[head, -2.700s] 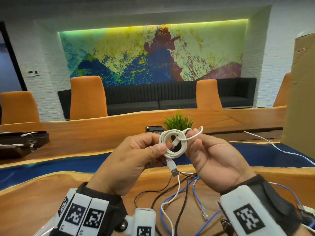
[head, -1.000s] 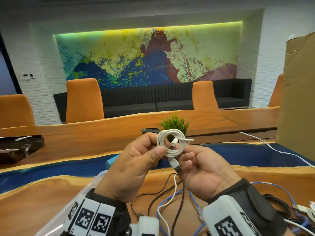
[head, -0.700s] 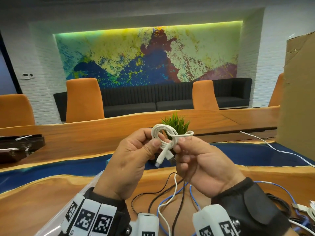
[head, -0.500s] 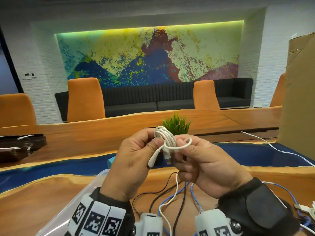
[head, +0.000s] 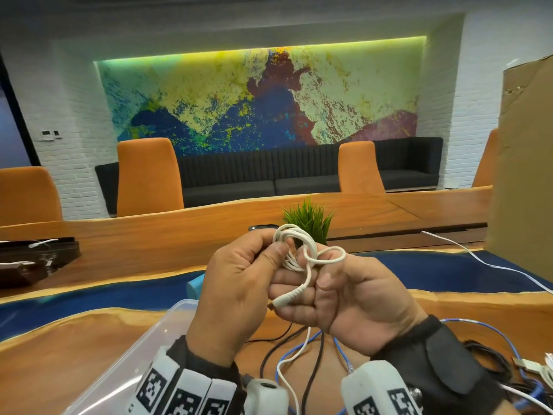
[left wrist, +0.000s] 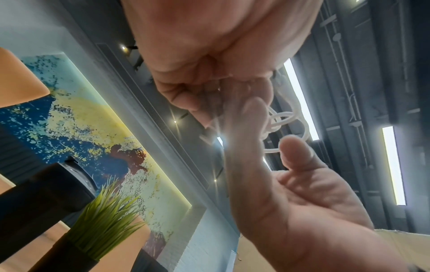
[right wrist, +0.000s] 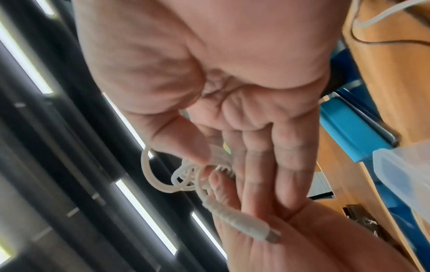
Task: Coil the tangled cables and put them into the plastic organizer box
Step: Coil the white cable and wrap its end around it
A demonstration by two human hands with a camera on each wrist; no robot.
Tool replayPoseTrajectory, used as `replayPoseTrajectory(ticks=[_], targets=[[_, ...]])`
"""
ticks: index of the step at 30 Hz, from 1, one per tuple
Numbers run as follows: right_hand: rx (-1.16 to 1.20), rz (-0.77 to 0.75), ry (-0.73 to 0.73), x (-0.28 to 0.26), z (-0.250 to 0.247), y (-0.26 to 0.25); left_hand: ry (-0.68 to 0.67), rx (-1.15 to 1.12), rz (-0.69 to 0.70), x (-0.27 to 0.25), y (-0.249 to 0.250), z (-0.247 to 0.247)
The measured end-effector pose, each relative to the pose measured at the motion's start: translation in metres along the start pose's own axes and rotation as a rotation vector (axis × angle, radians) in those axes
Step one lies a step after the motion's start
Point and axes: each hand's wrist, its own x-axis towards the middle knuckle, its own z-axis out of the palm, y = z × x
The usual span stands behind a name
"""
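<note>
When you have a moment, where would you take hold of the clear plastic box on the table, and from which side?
Probably its near-right rim: the plastic box lies open-topped by the left hand, so coming from above, thumb outside and fingers inside the wall, looks easiest.

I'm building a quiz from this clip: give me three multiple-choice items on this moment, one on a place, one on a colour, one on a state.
1. Where is the clear box?
A. on the table, lower left, below the left hand
B. on the sofa
C. on top of the cardboard

2. What colour is the cable held in the hands?
A. black
B. white
C. blue

3. What state is that cable in?
A. lying straight on the table
B. inside the box
C. wound into small loops, held up between both hands

Answers:
1 A: its rim shows beside the left hand on the wooden table.
2 B: the loops and the plug end are white.
3 C: the left hand and right hand pinch the loops above the table, the plug end hanging free.
</note>
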Motion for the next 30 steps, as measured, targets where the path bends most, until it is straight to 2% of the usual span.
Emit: replayPoseTrajectory(ticks=[3, 10, 12, 14, 16, 18, 21, 25, 28, 30], targets=[[0.036, -0.014, -0.037, 0.0, 0.001, 0.001, 0.031, 0.009, -0.003, -0.001, 0.002, 0.001], [-0.125, -0.001, 0.226, 0.001, 0.01, -0.001, 0.097, 0.02, -0.028, -0.002, -0.003, 0.003], [-0.396, -0.005, 0.308, 0.0, 0.009, -0.002, 0.189, -0.11, -0.121, 0.004, -0.007, -0.005], [-0.792, 0.0, 0.389, -0.001, 0.009, -0.001, 0.279, -0.313, -0.219, 0.011, -0.011, -0.016], [-1.079, 0.07, 0.383, -0.001, 0.009, 0.003, 0.332, -0.425, -0.274, 0.015, -0.012, -0.023], [-1.27, 0.158, 0.355, 0.001, 0.009, 0.009, 0.338, -0.487, -0.325, 0.014, -0.014, -0.022], [-1.401, 0.19, 0.375, 0.003, 0.007, 0.011, 0.28, -0.566, -0.421, 0.011, -0.012, -0.012], [-1.374, 0.09, 0.464, 0.003, -0.001, 0.009, 0.141, -0.556, -0.489, 0.009, -0.009, -0.007], [-1.334, -0.007, 0.499, 0.005, -0.003, 0.01, -0.084, -0.305, -0.436, 0.003, -0.001, -0.004], [-1.318, -0.093, 0.532, 0.006, -0.003, 0.008, -0.176, -0.121, -0.381, 0.001, 0.002, 0.0]])
